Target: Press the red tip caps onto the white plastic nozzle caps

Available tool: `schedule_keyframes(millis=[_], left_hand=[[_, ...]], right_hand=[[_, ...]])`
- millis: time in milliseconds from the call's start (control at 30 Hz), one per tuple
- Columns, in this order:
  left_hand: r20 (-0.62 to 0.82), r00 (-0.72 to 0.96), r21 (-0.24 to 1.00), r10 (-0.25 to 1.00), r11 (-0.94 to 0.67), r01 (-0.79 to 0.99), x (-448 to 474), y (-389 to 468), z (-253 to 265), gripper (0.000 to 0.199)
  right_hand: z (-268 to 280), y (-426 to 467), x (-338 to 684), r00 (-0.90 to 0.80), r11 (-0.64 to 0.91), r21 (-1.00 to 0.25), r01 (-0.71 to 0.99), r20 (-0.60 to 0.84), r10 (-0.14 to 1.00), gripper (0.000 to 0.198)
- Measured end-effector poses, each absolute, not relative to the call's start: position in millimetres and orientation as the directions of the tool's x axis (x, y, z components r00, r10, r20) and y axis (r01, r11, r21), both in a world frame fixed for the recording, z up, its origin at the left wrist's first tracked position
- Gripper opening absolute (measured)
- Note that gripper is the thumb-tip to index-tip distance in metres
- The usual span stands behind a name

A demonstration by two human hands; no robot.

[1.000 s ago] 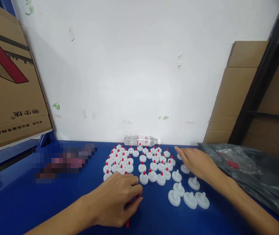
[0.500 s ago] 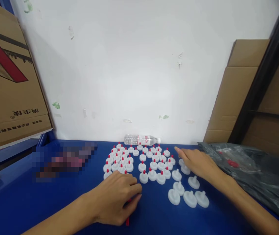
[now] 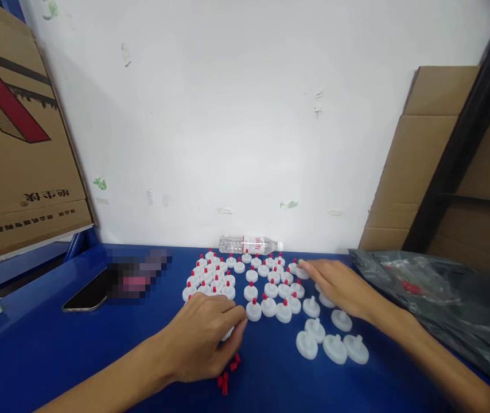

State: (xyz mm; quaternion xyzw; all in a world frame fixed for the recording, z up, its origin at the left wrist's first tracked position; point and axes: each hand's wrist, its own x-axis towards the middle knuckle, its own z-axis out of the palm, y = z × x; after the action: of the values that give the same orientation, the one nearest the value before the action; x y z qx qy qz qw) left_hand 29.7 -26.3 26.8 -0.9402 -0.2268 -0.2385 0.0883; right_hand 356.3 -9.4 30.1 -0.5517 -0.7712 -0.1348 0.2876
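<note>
Several white round caps, each with a narrow red tip, stand in loose rows on the blue table. My left hand is closed in front of the left-hand group, thumb and index finger together. A bit of white shows between them, but what they hold cannot be made out. Several loose red tips lie just below that hand. My right hand reaches in from the right with its fingertips closed on a white cap. Several bare white caps with uncovered spouts lie below and beside it.
A clear plastic bottle lies against the white wall at the back. A phone, partly pixelated, rests at left. On the right is a dark plastic bag with red pieces in clear plastic. Cardboard stands at both sides.
My right hand has moved slightly left and down to a cap that now sits farther back. My left hand has shifted slightly, and more loose red tips show below it.
</note>
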Motion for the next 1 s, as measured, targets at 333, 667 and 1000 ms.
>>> schedule_keyframes(millis=[333,667,1000], left_hand=[[0.654,0.681,-0.008,0.329,-0.897,0.442,29,-29,30,0.015],[0.605,0.756,-0.109,0.250,-0.915,0.389,32,-38,33,0.012],[0.485,0.786,0.166,0.383,-0.923,0.347,30,-35,37,0.028]], right_hand=[[42,-38,317,-0.494,0.690,-0.004,0.724,0.695,0.523,0.013],[27,-71,263,-0.713,0.872,0.167,0.459,0.655,0.250,0.013],[34,-65,267,-0.710,0.795,0.352,0.494,0.692,0.134,0.026]])
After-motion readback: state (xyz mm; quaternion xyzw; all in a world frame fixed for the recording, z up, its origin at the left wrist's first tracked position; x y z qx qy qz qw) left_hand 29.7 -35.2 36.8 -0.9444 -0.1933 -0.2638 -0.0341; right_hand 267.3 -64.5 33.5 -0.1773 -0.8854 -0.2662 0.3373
